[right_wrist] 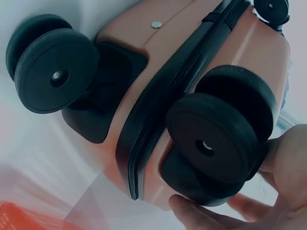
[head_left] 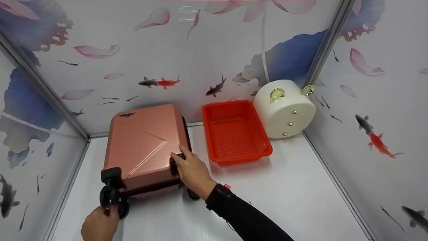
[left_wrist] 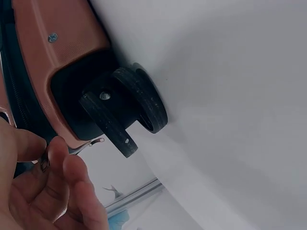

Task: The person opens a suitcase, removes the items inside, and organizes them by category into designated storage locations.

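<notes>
A rose-pink hard-shell suitcase (head_left: 143, 144) lies flat on the white surface, with its black wheels toward me. At its near left corner my left hand (head_left: 100, 222) pinches a small metal zipper pull (left_wrist: 44, 163) between thumb and fingertips, beside the dark zipper band. Another zipper pull (left_wrist: 97, 141) hangs next to it. My right hand (head_left: 195, 172) grips the near right corner, thumb and fingers around the black wheel housing. In the right wrist view a twin wheel (right_wrist: 213, 136) stands between them, and the zipper (right_wrist: 139, 148) runs along the side, closed where visible.
Right of the suitcase stands a red perforated plastic basket (head_left: 234, 134). A round cream-white case (head_left: 284, 110) with gold ring handles and gold studs leans behind it in the right corner. Printed wall panels (head_left: 200, 50) enclose the back and both sides.
</notes>
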The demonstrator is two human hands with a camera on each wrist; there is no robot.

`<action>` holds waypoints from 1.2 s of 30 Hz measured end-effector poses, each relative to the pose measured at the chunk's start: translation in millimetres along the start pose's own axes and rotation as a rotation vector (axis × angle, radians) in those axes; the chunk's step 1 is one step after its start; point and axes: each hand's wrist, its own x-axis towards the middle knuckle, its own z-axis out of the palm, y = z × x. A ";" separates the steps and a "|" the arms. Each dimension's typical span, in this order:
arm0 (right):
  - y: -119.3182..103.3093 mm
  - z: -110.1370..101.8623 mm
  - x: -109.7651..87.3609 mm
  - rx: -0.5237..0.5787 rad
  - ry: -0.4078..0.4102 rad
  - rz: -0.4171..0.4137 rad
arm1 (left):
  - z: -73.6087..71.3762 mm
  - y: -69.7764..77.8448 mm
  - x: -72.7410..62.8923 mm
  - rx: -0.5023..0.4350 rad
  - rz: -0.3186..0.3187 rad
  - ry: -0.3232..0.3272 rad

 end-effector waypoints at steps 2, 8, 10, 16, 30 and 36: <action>-1.3 -1.2 -0.3 -0.005 0.024 0.006 | 0.7 -0.9 0.3 -0.006 -0.008 0.010; -5.5 -2.6 -0.4 0.021 0.057 0.053 | 8.5 -5.9 0.0 -0.081 0.004 0.041; -6.6 -1.8 -1.7 0.030 0.052 0.072 | 11.2 -9.3 0.6 -0.108 0.008 0.026; -9.3 0.4 -5.5 0.036 0.028 0.116 | 14.4 -15.3 4.8 -0.137 0.063 -0.007; -9.4 0.1 -0.7 0.005 0.046 0.129 | 16.7 -17.6 17.0 -0.152 0.077 -0.084; -10.0 -2.1 -0.7 -0.010 0.083 0.114 | 20.0 -22.8 23.2 -0.193 0.117 -0.037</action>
